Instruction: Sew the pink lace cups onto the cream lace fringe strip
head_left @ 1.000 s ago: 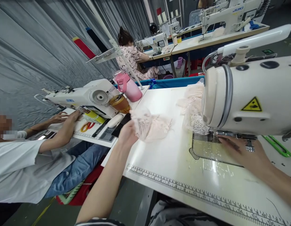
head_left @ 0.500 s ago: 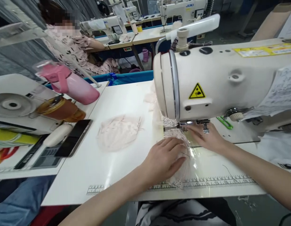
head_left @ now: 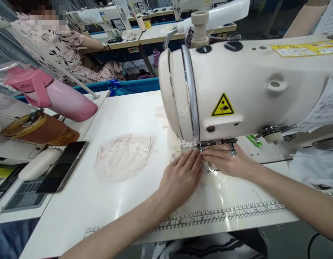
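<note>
My left hand (head_left: 181, 175) lies flat with fingers together on a piece of white lace (head_left: 199, 187), its fingertips pressing the lace just in front of the presser foot (head_left: 209, 144). My right hand (head_left: 227, 161) rests beside it on the same lace, fingertips meeting the left ones under the head of the cream sewing machine (head_left: 236, 86). A pale pink lace piece (head_left: 123, 156) lies loose on the white table (head_left: 123, 201) to the left of my hands.
A pink bottle (head_left: 51, 95), an amber tumbler (head_left: 34, 127) and a black phone (head_left: 62, 167) stand at the left. A printed ruler (head_left: 223, 214) runs along the table's front edge. Green scissors (head_left: 254, 140) lie behind the machine. Another person (head_left: 58, 39) sews at the back.
My left hand left the pink piece lying at the left and came to the lace at the needle. Both hands pushed the lace up to the presser foot.
</note>
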{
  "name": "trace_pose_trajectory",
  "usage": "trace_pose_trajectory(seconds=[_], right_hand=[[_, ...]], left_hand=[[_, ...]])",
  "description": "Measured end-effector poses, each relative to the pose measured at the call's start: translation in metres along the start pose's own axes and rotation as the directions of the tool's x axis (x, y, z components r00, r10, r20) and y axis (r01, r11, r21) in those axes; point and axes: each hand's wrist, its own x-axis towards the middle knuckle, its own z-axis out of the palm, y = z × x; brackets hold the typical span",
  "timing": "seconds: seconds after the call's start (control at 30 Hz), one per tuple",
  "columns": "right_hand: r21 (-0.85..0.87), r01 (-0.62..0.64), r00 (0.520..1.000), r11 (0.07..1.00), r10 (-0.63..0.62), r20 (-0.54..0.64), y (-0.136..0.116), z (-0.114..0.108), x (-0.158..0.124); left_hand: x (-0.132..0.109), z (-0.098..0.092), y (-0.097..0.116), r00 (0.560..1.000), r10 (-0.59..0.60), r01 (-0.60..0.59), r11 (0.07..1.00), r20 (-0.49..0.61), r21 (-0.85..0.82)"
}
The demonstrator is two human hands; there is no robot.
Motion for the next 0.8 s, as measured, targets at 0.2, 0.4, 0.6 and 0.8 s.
trace_pose_trajectory(seconds=[0.2,0.4,0.6,0.8], right_hand=[[-0.194,-0.005,1.000,0.981,0.004,-0.009,-0.003,-0.003,-0.003],[-0.090,-0.205,0.976,0.975,0.211,0.064,-0.004,0.012,-0.014],[0.005,-0.211,0.972,0.978,0.209,0.112,0.000,0.016,-0.018],[0.025,-0.182,0.975,0.983,0.177,0.131,0.002,0.012,-0.016]], left_hand=[[0.006,0.008,-0.014,0.998,0.054,-0.054,0.999,0.027,-0.006],[0.011,0.014,-0.022,1.000,0.010,-0.009,0.997,0.009,-0.079],[0.011,0.017,-0.024,1.000,0.004,-0.006,0.993,-0.015,-0.115],[0.011,0.017,-0.023,1.000,0.004,-0.006,0.996,-0.020,-0.087]])
